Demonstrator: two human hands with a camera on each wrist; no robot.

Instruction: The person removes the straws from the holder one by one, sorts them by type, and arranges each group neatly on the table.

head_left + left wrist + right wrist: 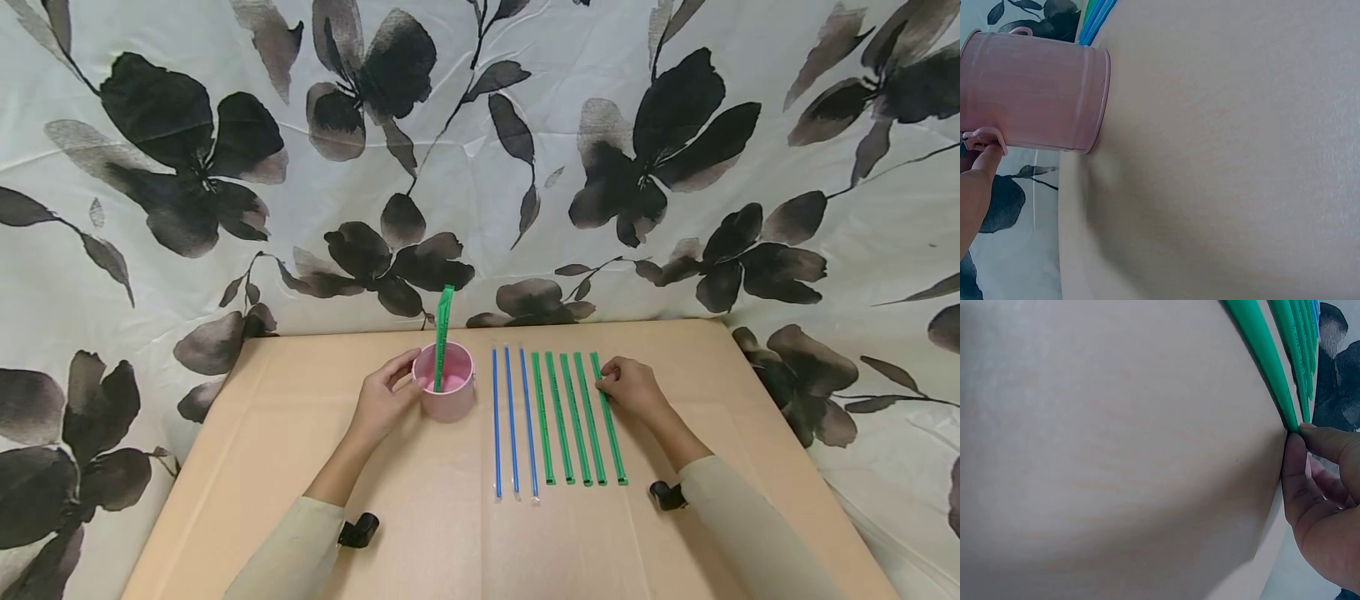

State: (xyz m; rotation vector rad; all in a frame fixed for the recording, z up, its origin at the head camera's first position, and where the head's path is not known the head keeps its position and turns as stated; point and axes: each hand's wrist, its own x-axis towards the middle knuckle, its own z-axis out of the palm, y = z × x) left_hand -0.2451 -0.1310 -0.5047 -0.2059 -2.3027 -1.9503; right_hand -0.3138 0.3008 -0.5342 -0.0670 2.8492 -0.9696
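A small pink bucket (448, 403) stands upright at the back middle of the table, with one green wrapped straw (442, 333) leaning up out of it. My left hand (385, 402) holds the bucket at its left side; the left wrist view has the fingers at the side lug (986, 137). To the right of the bucket lie three blue straws (513, 425) in clear wrappers, then several green straws (573, 421) side by side. Between thumb and forefinger, my right hand (632, 385) pinches the upper part of the rightmost green straw (1266, 359), which lies on the table.
The tan table (300, 367) ends at the back against a white cloth (517, 192) printed with dark flowers. Black wrist cameras (360, 530) hang beneath both forearms.
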